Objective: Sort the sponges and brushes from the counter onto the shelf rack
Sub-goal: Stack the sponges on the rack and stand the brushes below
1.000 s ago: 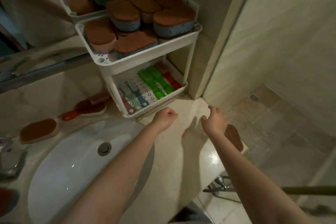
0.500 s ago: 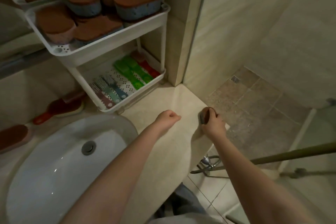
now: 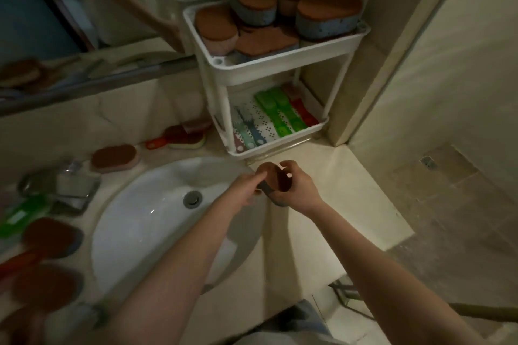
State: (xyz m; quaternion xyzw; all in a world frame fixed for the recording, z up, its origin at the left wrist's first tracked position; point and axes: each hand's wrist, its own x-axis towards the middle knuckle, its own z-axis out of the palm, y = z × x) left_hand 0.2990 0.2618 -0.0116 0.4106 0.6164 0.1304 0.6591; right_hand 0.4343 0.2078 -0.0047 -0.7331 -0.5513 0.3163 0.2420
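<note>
Over the basin's right rim, just below the shelf rack [image 3: 280, 75]: holding one brown-topped sponge [image 3: 276, 180] in the right hand [image 3: 298, 190], left hand [image 3: 246, 190] pinching its near edge. Probably carrying; next, needing a lift onto the crowded upper tier.

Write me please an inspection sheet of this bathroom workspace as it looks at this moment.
Surface: pale stone counter around a white sink, dimly lit.
Job's things: brown-topped sponge held between both hands; upper shelf of the rack is crowded with sponges; lower shelf holds flat brushes in a row; pink-based sponge and red-handled brush wait behind the sink.
Clutter: blurred sponges and a green item at left.
Grippers: left hand and right hand, fingers on the sponge.
Cables: nothing seen.
Surroundings: mirror, tiled floor.
</note>
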